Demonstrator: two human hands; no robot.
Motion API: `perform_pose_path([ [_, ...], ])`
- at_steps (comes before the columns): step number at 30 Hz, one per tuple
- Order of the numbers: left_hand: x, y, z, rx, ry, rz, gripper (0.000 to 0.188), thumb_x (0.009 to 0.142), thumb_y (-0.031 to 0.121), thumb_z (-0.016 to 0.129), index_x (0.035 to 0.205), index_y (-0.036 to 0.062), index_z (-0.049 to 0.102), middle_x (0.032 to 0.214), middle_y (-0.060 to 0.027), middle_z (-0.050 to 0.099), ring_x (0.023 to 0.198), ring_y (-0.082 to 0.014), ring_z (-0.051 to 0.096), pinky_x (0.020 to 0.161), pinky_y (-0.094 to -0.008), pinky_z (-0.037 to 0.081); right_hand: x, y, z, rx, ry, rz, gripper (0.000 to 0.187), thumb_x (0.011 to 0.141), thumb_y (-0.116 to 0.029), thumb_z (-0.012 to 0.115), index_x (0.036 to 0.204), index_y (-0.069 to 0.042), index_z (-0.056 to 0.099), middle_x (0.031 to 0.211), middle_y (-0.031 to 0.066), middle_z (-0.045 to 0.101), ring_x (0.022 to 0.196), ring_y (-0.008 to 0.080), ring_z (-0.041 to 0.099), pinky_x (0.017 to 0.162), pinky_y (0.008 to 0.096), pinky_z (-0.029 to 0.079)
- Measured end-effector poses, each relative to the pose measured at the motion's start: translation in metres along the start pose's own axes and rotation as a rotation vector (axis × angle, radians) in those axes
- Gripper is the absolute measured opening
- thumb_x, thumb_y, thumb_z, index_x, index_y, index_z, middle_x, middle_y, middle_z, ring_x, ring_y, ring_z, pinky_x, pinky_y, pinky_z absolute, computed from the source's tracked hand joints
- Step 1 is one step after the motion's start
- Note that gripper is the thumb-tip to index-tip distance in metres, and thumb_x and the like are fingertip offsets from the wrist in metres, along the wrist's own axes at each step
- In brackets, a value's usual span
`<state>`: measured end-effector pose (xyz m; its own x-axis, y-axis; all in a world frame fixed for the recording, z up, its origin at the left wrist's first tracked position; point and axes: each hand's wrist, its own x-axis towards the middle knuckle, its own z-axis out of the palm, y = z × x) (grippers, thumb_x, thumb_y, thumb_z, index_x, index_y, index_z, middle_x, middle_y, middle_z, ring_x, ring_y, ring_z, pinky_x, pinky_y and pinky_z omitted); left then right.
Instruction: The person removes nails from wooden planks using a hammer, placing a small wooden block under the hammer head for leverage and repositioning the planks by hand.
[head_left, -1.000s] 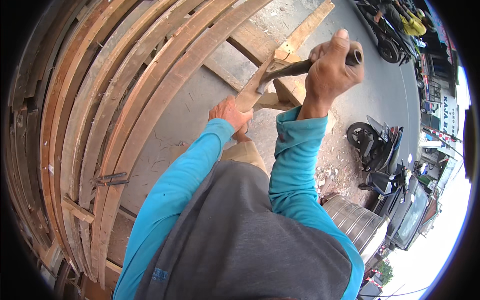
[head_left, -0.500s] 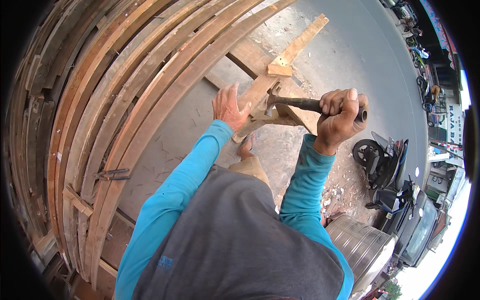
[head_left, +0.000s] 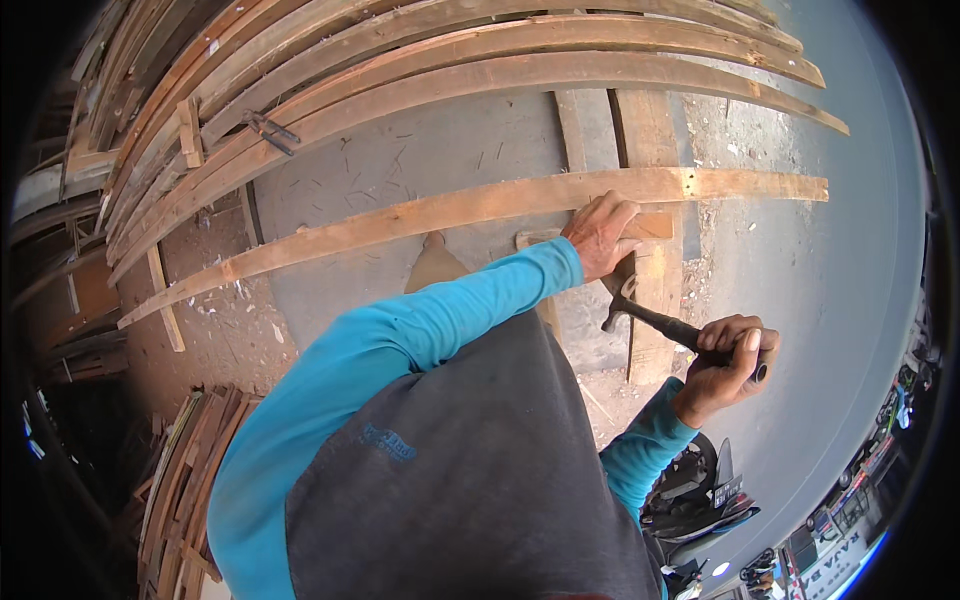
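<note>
My right hand point(head_left: 735, 360) is closed round the dark handle of a claw hammer point(head_left: 655, 320). The hammer's head hangs low over a wide board point(head_left: 655, 300) lying crosswise below. My left hand point(head_left: 600, 235) is closed on the left end of a short wooden block point(head_left: 652, 227), thumb below and fingers above. Its fingers also touch the near edge of a long, slightly curved wooden plank point(head_left: 480, 203). Dark nail holes show near the plank's right end. Part of the block is hidden under my left hand.
A stack of long planks point(head_left: 430, 90) runs across the far side, with pincers point(head_left: 270, 130) on it. Loose nails lie scattered on the grey sheet point(head_left: 380, 165). More lumber point(head_left: 190, 480) is piled at lower left. A parked motorcycle point(head_left: 700, 490) stands at lower right, by the road.
The view has swung round, so the long plank now lies across it. My left hand has come to the block and closed on it. The right hand still holds the hammer.
</note>
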<state>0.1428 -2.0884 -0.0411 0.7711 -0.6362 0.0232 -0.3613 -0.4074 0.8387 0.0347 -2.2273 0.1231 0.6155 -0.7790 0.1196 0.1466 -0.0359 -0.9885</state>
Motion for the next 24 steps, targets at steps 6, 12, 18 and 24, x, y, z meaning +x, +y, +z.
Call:
perform_pose_path([
  [6, -0.164, -0.022, -0.094, -0.192, 0.062, -0.461, 0.052, 0.101, 0.039, 0.059, 0.132, 0.0003, 0.044, 0.116, -0.0221, 0.060, 0.111, -0.0342, 0.061, 0.094, -0.0423, 0.049, -0.009, -0.065, 0.043, 0.188, -0.432, -0.061, 0.034, 0.098, -0.025, 0.064, 0.077, -0.007, 0.043, 0.064, 0.0059, 0.046, 0.054, 0.0165, 0.048, 0.046, 0.0287, 0.040],
  [12, -0.275, -0.087, -0.151, -0.479, 0.531, -0.755, 0.053, 0.099, 0.038, 0.064, 0.126, -0.0033, 0.042, 0.103, -0.0166, 0.064, 0.088, -0.0242, 0.062, 0.081, -0.0392, 0.052, -0.075, -0.068, 0.158, 0.326, -0.748, -0.179, 0.032, 0.099, -0.029, 0.059, 0.080, -0.008, 0.044, 0.064, 0.0066, 0.047, 0.055, 0.0193, 0.051, 0.057, 0.0363, 0.047],
  [18, -0.295, -0.101, -0.146, -1.039, 0.756, -0.784, 0.040, 0.099, 0.033, 0.063, 0.116, 0.0010, 0.046, 0.094, -0.0106, 0.067, 0.075, -0.0120, 0.057, 0.066, -0.0301, 0.049, -0.123, -0.027, 0.191, 0.303, -0.824, -0.103, 0.030, 0.098, -0.026, 0.060, 0.081, -0.005, 0.046, 0.062, 0.0073, 0.048, 0.055, 0.0166, 0.047, 0.054, 0.0328, 0.043],
  [24, -0.322, -0.107, -0.129, -1.250, 0.754, -0.666, 0.046, 0.100, 0.039, 0.064, 0.128, 0.0028, 0.054, 0.101, -0.0090, 0.063, 0.081, -0.0124, 0.056, 0.072, -0.0270, 0.047, -0.176, -0.021, 0.204, 0.206, -0.927, -0.261, 0.028, 0.100, -0.022, 0.064, 0.084, -0.004, 0.050, 0.068, 0.0078, 0.058, 0.057, 0.0110, 0.049, 0.053, 0.0261, 0.040],
])
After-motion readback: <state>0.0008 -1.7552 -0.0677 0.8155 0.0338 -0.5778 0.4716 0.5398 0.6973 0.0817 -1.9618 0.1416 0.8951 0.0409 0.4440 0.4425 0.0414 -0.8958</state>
